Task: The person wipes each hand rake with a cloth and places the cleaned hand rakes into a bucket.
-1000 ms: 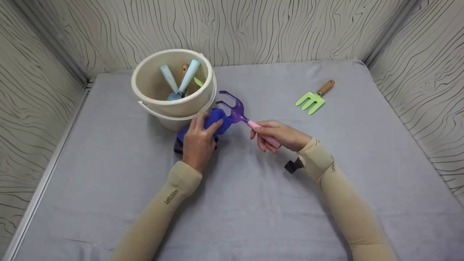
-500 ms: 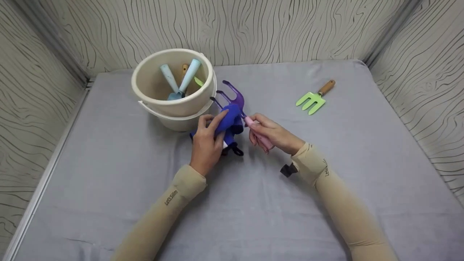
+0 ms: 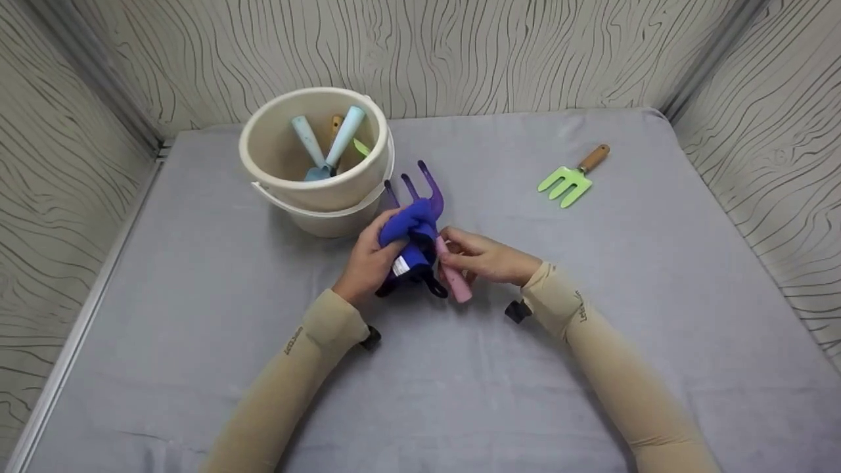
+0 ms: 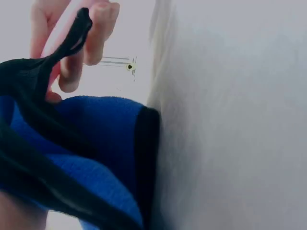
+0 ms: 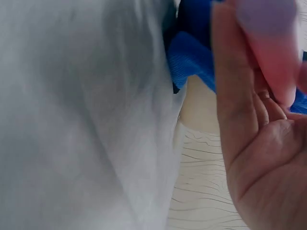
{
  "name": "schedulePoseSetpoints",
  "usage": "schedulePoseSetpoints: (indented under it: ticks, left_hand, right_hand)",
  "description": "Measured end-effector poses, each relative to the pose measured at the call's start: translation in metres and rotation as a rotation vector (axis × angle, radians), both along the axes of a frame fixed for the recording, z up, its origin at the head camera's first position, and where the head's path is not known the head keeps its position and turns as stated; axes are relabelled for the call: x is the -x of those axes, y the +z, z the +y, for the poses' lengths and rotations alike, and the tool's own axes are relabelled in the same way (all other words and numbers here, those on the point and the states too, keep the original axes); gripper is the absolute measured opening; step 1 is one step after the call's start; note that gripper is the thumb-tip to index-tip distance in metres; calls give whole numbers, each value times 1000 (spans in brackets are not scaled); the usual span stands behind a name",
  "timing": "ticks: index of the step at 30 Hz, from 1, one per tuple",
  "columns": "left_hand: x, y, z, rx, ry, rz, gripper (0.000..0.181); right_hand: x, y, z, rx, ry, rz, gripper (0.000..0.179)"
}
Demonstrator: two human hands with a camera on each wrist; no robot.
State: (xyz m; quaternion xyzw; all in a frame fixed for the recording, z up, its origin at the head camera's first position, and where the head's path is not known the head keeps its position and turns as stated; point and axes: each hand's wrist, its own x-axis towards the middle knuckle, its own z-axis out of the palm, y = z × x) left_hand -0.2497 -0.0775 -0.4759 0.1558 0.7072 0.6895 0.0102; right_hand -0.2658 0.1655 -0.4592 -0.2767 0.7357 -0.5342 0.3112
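Observation:
My left hand (image 3: pixel 368 257) grips bunched blue gloves (image 3: pixel 406 225) with black-edged cuffs, a white label and a dark loop. To their right, my right hand (image 3: pixel 491 260) pinches the pink handle (image 3: pixel 458 284) of a purple three-pronged hand cultivator (image 3: pixel 435 196). Its prongs point away from me, and the gloves overlap its neck. The left wrist view shows the glove cuff (image 4: pixel 103 122) close beside the grey cloth, with right-hand fingers (image 4: pixel 100 33) round the handle beyond. In the right wrist view the handle end (image 5: pixel 274 52) lies within the hand.
A cream bucket (image 3: pixel 315 205) with a lowered bail stands just beyond my left hand. Inside are light blue handles (image 3: pixel 343 138), an orange-brown handle and something green. A green hand fork (image 3: pixel 570 184) with a wooden handle lies at the back right. Patterned walls enclose the grey cloth (image 3: pixel 499 394).
Both hands have come together as the left lifted and turned the gloves rightward against the cultivator. The cultivator has swung so its handle now points toward me. Bucket and fork have stayed put.

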Motion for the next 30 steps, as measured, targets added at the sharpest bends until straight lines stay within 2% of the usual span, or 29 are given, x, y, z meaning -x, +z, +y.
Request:
schedulePoseSetpoints:
  ticks: [2, 4, 7, 9, 11, 15, 17, 19, 21, 24, 27, 28, 30]
  left_hand:
    - [0, 0, 1, -6, 2, -21, 44]
    - [-1, 1, 1, -10, 0, -46, 43]
    - [-3, 2, 3, 6, -20, -72, 43]
    - [-5, 3, 4, 33, -54, -72, 44]
    - [-6, 3, 6, 69, -108, -71, 44]
    - [-9, 3, 8, 132, -215, -57, 43]
    - [-9, 3, 8, 143, -238, -38, 43]
    - [-9, 3, 9, 137, -215, 18, 44]
    - [-8, 2, 9, 115, -152, 103, 46]
    - [-8, 3, 10, 125, 20, 268, 52]
    - [-13, 6, 13, 212, 168, 410, 65]
    - [-16, 7, 14, 265, 197, 452, 69]
    - [-21, 8, 17, 373, 205, 528, 69]
  right_hand:
    - [1, 3, 2, -39, -47, 81, 32]
    - [4, 7, 5, -40, -141, 142, 32]
    - [9, 13, 10, 26, -303, 197, 34]
    - [13, 14, 12, 84, -373, 206, 35]
    - [16, 14, 12, 120, -387, 213, 36]
    - [19, 9, 10, 141, -344, 220, 31]
    - [20, 9, 9, 147, -342, 236, 26]
    - [19, 10, 10, 173, -367, 245, 23]
    - [18, 13, 13, 211, -409, 251, 22]
    - [17, 17, 18, 283, -497, 256, 18]
    - [18, 19, 21, 344, -567, 235, 16]
    - [18, 19, 21, 359, -576, 220, 16]
    - [16, 19, 19, 373, -566, 176, 15]
